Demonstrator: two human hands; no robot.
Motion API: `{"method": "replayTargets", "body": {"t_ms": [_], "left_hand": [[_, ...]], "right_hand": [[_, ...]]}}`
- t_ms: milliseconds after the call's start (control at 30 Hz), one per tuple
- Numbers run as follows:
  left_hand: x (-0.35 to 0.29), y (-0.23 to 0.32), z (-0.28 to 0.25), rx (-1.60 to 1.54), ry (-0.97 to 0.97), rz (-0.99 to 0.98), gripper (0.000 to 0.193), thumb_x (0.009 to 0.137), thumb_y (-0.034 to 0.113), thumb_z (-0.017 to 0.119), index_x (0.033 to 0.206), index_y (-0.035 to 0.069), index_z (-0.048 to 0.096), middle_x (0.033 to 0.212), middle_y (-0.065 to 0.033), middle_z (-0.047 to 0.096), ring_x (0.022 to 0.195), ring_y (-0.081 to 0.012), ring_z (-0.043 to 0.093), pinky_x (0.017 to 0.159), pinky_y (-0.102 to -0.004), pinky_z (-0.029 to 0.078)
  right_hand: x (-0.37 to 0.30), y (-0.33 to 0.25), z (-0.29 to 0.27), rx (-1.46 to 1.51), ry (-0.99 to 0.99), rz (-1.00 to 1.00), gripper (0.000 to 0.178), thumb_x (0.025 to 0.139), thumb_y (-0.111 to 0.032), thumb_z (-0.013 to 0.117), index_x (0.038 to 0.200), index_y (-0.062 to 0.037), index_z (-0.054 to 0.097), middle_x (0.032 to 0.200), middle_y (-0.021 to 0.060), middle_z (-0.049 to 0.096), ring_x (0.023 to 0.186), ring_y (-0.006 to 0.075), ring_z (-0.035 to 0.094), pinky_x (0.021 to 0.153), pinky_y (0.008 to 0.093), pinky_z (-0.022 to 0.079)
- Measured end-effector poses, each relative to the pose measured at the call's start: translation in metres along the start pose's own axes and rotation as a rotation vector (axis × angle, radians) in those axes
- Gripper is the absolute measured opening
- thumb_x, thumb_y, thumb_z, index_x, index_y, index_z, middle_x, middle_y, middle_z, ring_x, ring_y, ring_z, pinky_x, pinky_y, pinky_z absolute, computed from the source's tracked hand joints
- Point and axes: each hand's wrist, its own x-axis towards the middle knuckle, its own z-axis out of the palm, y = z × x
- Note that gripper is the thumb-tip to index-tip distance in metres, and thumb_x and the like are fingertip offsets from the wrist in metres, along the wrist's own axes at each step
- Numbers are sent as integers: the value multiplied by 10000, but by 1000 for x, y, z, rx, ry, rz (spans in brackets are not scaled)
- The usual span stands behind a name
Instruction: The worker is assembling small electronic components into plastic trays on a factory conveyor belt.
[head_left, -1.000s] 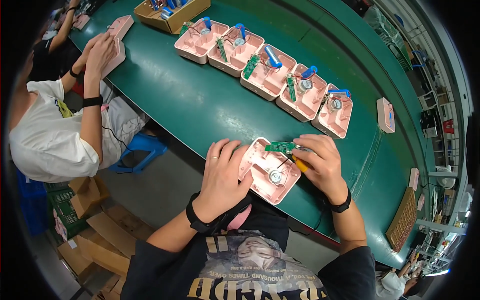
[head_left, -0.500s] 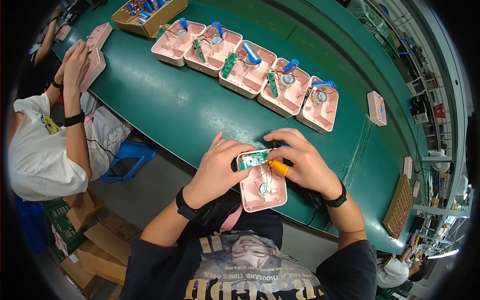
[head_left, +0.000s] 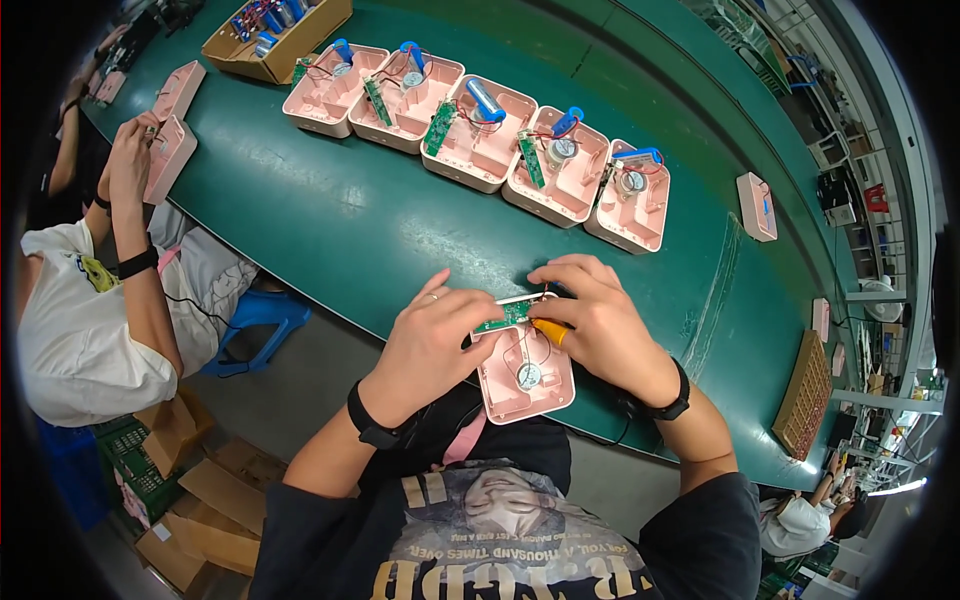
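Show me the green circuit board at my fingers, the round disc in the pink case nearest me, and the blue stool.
Green circuit board [head_left: 505,316]: head view, middle of its exposed face.
Round disc [head_left: 528,376]: head view, centre of its face.
Blue stool [head_left: 282,309]: head view, visible part of its seat.

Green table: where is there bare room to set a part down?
Two patches of table look free: between the five boxes and the left hand, and between the right hand and the tray. It is crowded among the boxes, packed in a row, and at the near box, where both hands are at the board.
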Motion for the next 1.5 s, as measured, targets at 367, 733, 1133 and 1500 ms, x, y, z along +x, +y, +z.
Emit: {"method": "replayTargets", "body": {"t_ms": [367, 733, 1133, 1500], "left_hand": [[-1, 6, 4, 190, -7, 146, 198, 896, 97, 792, 1092, 71, 800, 1105, -102, 711, 981, -308, 728, 1093, -519, 562], [-4, 6, 6, 181, -11, 114, 174, 900, 79, 779, 1072, 59, 794, 1102, -124, 701, 992, -349, 712, 1053, -472, 585], [-17, 15, 2, 202, 107, -25, 131, 889, 84, 765, 1002, 19, 777, 957, -118, 634, 841, -317, 649, 754, -448, 550], [-27, 5, 10, 65, 265, -123, 98, 941, 30, 748, 1022, -26, 748, 968, -122, 636, 753, -262, 666, 681, -375, 526]], "right_hand": [[4, -3, 2, -144, -53, -12, 201, 782, -103, 836, 980, -68, 832, 1210, 62, 726, 1225, 287, 623, 1015, 426, 479], [0, -4, 3, -189, -40, -21, 199, 796, -107, 825, 989, -62, 830, 1198, 66, 718, 1211, 273, 632, 1024, 417, 475], [-15, 17, -11, -51, 126, 64, 288, 907, -41, 773, 1194, -58, 755, 1222, 124, 699, 1134, 325, 661, 960, 414, 542], [-51, 6, 13, 814, 143, 504, 271, 1059, -56, 655, 1323, -14, 704, 1317, 103, 714, 1198, 248, 678, 1038, 368, 534]]}}
